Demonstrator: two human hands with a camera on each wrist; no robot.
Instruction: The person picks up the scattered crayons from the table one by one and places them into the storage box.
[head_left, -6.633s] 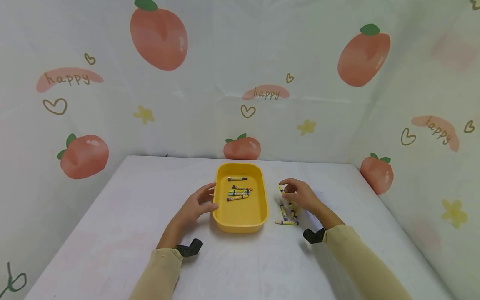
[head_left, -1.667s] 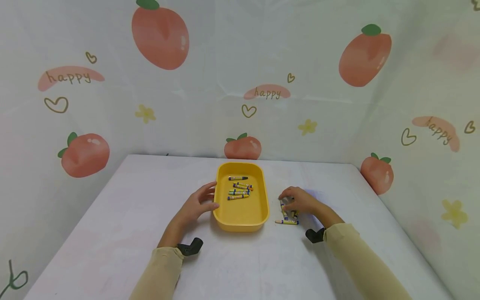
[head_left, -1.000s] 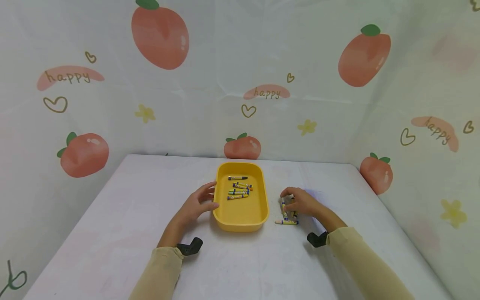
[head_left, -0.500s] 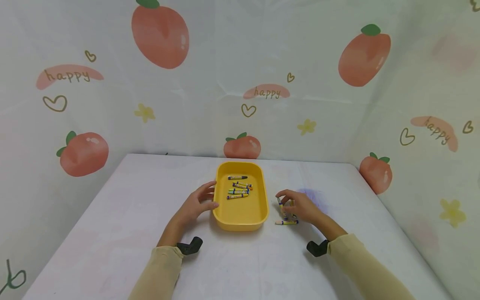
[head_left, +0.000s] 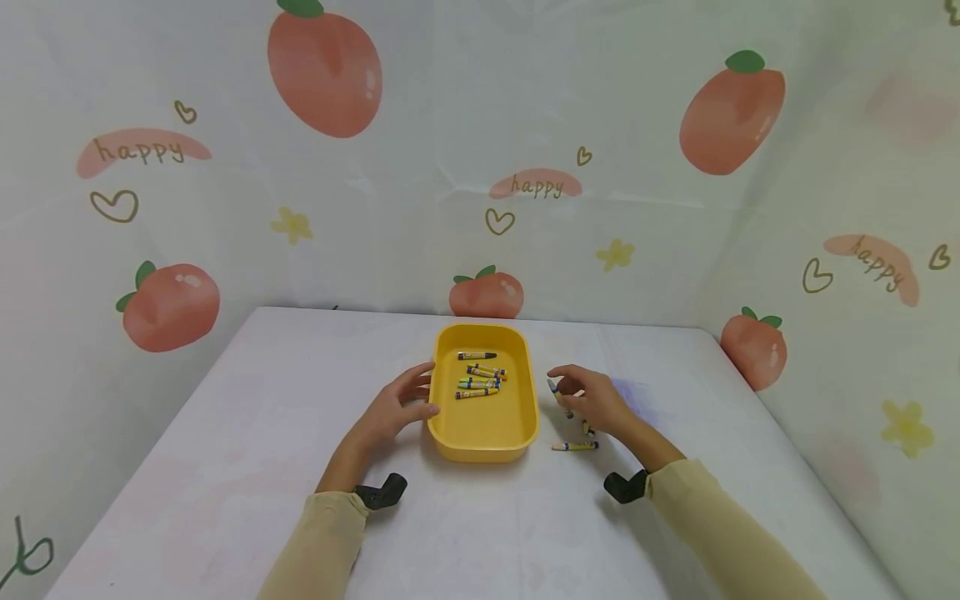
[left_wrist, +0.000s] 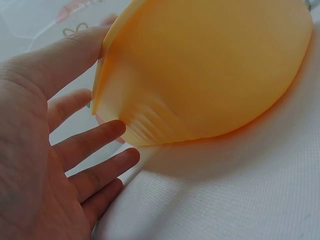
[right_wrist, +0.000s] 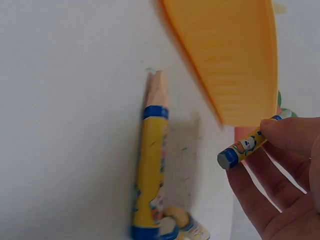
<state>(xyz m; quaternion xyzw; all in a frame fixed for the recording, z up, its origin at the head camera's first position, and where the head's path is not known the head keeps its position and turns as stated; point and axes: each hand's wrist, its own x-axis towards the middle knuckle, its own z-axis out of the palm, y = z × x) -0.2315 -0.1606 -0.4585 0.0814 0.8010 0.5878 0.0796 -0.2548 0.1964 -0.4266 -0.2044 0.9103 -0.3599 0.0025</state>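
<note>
The left grip [head_left: 386, 412], fingers spread, touches the yellow tray [head_left: 482, 429] — likely steadying it — while the right grip [head_left: 596, 398] pinches a pale-tipped crayon [right_wrist: 244, 147]

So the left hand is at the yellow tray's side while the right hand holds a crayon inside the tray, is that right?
Not quite: the crayon in the right hand is outside the yellow tray, beside it, as the head view shows.

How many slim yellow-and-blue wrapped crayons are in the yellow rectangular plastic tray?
6, far to near in the tray: one dark-tipped crayon, two close-set crayons, another two crayons side by side, lastly the nearest crayon. Overlap could hide another.
</note>
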